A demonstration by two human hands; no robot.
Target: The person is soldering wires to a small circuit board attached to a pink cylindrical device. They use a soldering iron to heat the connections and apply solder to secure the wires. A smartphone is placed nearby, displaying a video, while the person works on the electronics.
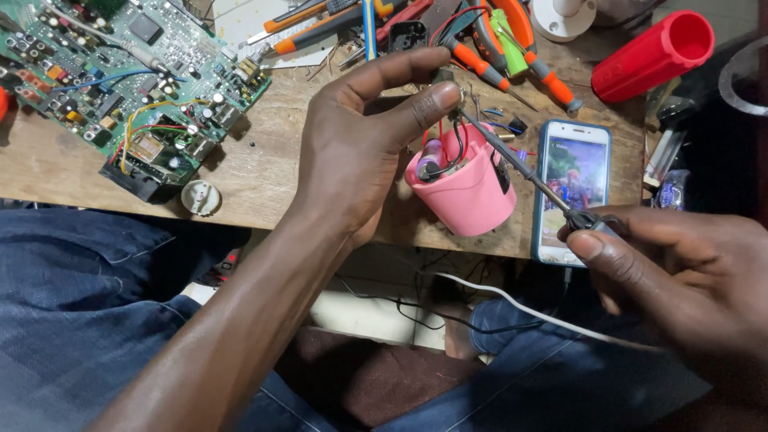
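- Head view: your left hand (356, 152) arches over the round pink plastic housing (468, 192), thumb and forefinger pinched together on a small part or wire end just above its open top; what exactly they pinch is too small to tell.
- Your right hand (680, 280) is closed around the dark handle of a thin metal soldering iron (520, 164), fingers clamped on it near the lower right of the picture.
- The iron's long axis runs from that handle up and to the left, and its tip meets the spot at your left fingertips, right above the housing's rim. So the working point lies up-left of your right grip and directly under your left thumb; the left hand is the nearer one.
- The housing stands at the near edge of the worn wooden workbench (264, 160), mouth up, with a purple cylindrical cell and red and black wires showing inside it.
- Just beside it to the right lies a smartphone in a light blue case (572, 192), screen lit with a colourful picture.
- Far left sits a green circuit board (128, 72) with coloured wires; a small round white cap (200, 197) lies near its lower corner.
- At the back, orange-handled screwdrivers (496, 48) are heaped together; a red plastic tube (656, 52) lies open-ended at the upper right.
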